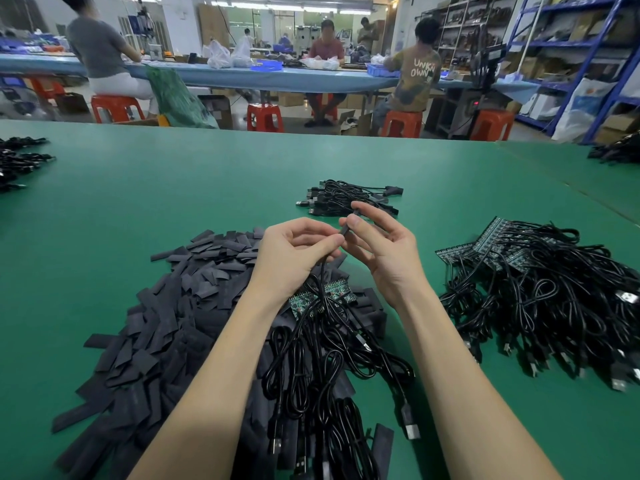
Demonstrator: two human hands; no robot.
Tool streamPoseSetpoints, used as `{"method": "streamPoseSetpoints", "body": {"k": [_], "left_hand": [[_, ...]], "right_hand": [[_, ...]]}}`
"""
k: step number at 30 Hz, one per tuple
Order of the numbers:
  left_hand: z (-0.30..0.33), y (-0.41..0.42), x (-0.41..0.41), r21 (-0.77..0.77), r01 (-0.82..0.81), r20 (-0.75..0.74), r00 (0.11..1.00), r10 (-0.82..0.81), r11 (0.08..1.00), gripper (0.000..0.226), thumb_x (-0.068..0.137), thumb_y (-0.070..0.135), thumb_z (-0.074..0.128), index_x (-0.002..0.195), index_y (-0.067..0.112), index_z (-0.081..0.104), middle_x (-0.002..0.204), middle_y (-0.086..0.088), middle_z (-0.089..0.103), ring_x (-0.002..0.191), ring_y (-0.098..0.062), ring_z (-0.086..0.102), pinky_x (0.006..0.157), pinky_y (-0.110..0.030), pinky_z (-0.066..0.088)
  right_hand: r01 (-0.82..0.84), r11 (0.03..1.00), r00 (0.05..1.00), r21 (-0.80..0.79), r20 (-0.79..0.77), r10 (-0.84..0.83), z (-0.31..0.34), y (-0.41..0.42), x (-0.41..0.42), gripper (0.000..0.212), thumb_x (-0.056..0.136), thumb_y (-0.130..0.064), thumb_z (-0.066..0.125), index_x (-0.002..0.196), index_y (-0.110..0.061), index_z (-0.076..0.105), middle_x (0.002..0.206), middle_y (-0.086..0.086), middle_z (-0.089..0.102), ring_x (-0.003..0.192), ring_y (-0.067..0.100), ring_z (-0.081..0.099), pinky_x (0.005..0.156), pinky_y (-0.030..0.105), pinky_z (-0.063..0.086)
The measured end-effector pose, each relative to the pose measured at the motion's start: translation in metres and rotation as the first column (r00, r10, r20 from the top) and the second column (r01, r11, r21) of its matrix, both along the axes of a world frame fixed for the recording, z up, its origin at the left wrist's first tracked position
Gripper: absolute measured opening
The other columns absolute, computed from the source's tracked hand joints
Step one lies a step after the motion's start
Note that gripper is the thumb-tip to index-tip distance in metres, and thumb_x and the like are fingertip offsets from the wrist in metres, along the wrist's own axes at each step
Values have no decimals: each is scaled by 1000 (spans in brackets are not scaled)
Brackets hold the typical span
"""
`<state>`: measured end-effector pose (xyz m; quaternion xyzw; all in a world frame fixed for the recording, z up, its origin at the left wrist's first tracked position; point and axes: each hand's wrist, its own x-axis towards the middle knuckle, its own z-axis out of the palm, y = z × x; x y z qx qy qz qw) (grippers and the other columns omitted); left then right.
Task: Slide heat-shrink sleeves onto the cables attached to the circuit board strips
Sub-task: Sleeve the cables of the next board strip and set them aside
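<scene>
Centre of frame: left hand [294, 251] pinches a cable [323, 271] end; right hand [381, 247] fingers [355, 223] pinch a sleeve [345, 230] at its tip — threading step, judged. Board strip [311, 297] lies below on the sleeve pile [166, 313]. Next — align, push sleeve down.

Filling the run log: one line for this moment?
left hand: pinches cable | right hand: pinches heat-shrink sleeve | sleeve at cable end

I am sitting in a factory assembly hall. Workers are perching on red stools [117, 107] at a long blue desk [242, 77], and blue shelving [585, 64] is holding boxes beside them.
</scene>
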<state>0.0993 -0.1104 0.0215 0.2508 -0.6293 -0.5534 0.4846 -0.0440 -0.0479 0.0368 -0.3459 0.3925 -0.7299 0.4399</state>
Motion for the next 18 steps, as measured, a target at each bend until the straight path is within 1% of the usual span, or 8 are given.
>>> {"method": "streamPoseSetpoints", "body": {"k": [5, 7, 8, 11, 13, 18], "left_hand": [[2, 1, 2, 2, 13, 2, 1000, -13, 1000, 13, 79, 6, 85, 81, 18, 80, 78, -17, 76, 68, -19, 74, 67, -23, 58], [2, 1, 1, -1, 16, 2, 1000, -16, 1000, 13, 79, 6, 84, 81, 17, 79, 78, -17, 76, 68, -19, 74, 68, -23, 58], [2, 2, 1, -2, 14, 1, 1000, -14, 1000, 13, 79, 5, 84, 82, 16, 79, 77, -18, 76, 67, -19, 74, 68, -24, 58], [2, 1, 1, -3, 1, -4, 1000, -1, 1000, 11, 80, 4, 84, 85, 11, 78, 77, -18, 76, 66, -19, 73, 68, -24, 59], [2, 1, 2, -2, -4, 0, 1000, 4, 1000, 11, 80, 4, 84, 86, 10, 78, 77, -18, 76, 67, -19, 73, 69, -25, 59], [1, 1, 0, 7, -11, 7, 1000, 11, 1000, 11, 80, 4, 84, 86, 11, 78, 75, -16, 76, 66, -18, 73, 67, -22, 58]], "right_hand": [[-18, 1000, 1000, -4, 1, 18, 1, 0, -2, 22, 79, -11, 78, 100, -17, 77, 88, 10, 77, 78, 18, 73, 74, 26, 58], [-25, 1000, 1000, -8, 12, 25, 1, 0, -2, 26, 75, -14, 80, 100, -17, 77, 90, 11, 77, 79, 19, 73, 74, 26, 59], [-28, 1000, 999, -8, 14, 28, 1, 0, -3, 28, 75, -14, 80, 102, -17, 76, 92, 11, 77, 80, 20, 73, 74, 26, 59], [-32, 999, 999, -5, 18, 32, -1, -1, -2, 26, 84, -7, 75, 109, -15, 74, 94, 12, 77, 81, 19, 73, 75, 26, 59], [-24, 1000, 999, -4, 24, 25, -1, -1, 0, 24, 87, -5, 73, 109, -13, 74, 93, 12, 76, 80, 19, 72, 75, 25, 59], [-12, 1000, 1000, -4, 14, 12, -1, 0, 0, 21, 86, -5, 74, 105, -15, 76, 92, 10, 76, 81, 19, 72, 75, 25, 58]]}}
